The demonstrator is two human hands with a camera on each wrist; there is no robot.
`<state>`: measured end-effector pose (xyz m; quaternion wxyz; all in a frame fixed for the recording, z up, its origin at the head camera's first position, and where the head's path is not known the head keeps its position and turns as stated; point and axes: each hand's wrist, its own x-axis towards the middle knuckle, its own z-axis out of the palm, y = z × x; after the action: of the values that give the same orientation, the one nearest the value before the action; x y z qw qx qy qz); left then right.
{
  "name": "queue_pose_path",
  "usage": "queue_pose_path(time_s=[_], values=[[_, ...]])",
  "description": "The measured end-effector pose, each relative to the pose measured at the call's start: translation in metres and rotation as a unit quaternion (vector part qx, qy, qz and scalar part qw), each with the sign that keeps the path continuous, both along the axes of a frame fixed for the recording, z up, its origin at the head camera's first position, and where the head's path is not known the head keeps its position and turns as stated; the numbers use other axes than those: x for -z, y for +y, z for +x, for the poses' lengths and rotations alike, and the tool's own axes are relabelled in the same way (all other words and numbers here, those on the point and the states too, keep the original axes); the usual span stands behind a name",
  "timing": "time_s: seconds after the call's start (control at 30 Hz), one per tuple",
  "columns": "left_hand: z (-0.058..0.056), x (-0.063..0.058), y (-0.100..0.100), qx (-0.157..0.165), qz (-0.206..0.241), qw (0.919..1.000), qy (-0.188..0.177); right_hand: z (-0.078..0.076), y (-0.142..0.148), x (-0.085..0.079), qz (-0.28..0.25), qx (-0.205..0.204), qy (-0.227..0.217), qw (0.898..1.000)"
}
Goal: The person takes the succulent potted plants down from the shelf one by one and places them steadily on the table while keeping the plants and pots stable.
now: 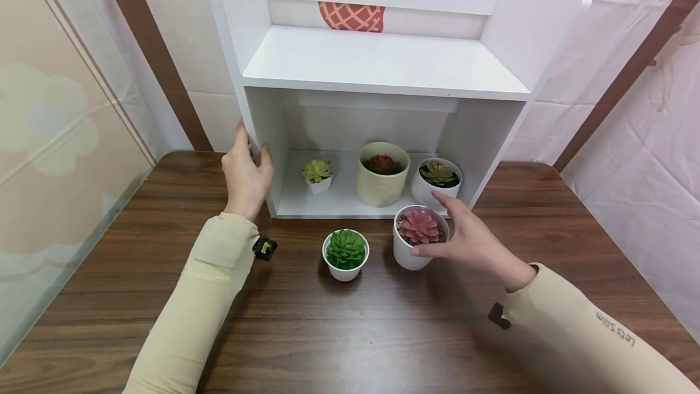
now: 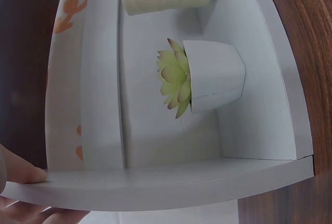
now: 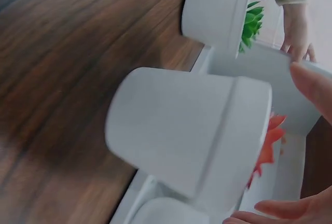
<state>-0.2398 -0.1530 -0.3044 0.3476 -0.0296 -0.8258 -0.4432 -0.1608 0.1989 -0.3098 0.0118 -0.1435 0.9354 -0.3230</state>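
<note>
My left grip point(image 1: 247, 178) clasps the side panel of the white shelf point(image 1: 388, 65), thumb inside, fingers round the outer face, my forearm reaching forward over the desk point(image 1: 350, 339). Nearest it inside sits a yellow-green succulent point(image 1: 316, 170) in a small white pot. Next, a green succulent point(image 1: 346, 249) stands on the desk. Right of that, the pink succulent point(image 1: 418, 225) in its white pot is just before the shelf's front edge, between the widely spread thumb and fingers of my right grip point(image 1: 473, 236); I cannot tell whether they touch it. My right forearm slants in, its sleeve point(image 1: 579, 327) lettered "LetsSlim".
</note>
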Motion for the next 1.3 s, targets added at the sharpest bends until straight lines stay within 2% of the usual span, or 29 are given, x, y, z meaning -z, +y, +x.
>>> queue_pose_path(time_s=[0.3,0.53,0.7,0.83,1.0,1.13,1.3], values=[[0.001,-0.001,0.0,0.002,-0.003,1.0,0.002,-0.005,-0.026,-0.016,-0.013,-0.011,0.022,1.0],[0.0,0.0,0.001,0.0,-0.006,1.0,-0.006,-0.014,-0.048,-0.019,-0.023,-0.026,0.036,0.999],[-0.001,0.001,0.0,0.0,-0.006,1.0,-0.003,-0.02,-0.064,-0.02,-0.043,-0.043,0.015,0.998],[-0.001,0.0,-0.001,-0.002,-0.003,1.0,-0.002,-0.027,-0.081,-0.023,-0.04,-0.049,0.001,0.998],[-0.001,0.001,-0.002,-0.001,-0.001,1.0,-0.009,-0.039,-0.104,-0.025,-0.034,-0.052,-0.038,0.997],[-0.001,0.0,-0.001,0.004,-0.002,0.9999,-0.012,-0.048,-0.118,-0.025,-0.021,-0.055,-0.068,0.996],[-0.001,-0.001,-0.002,0.004,-0.006,0.9999,-0.008,-0.059,-0.132,-0.024,0.014,-0.052,-0.075,0.996]])
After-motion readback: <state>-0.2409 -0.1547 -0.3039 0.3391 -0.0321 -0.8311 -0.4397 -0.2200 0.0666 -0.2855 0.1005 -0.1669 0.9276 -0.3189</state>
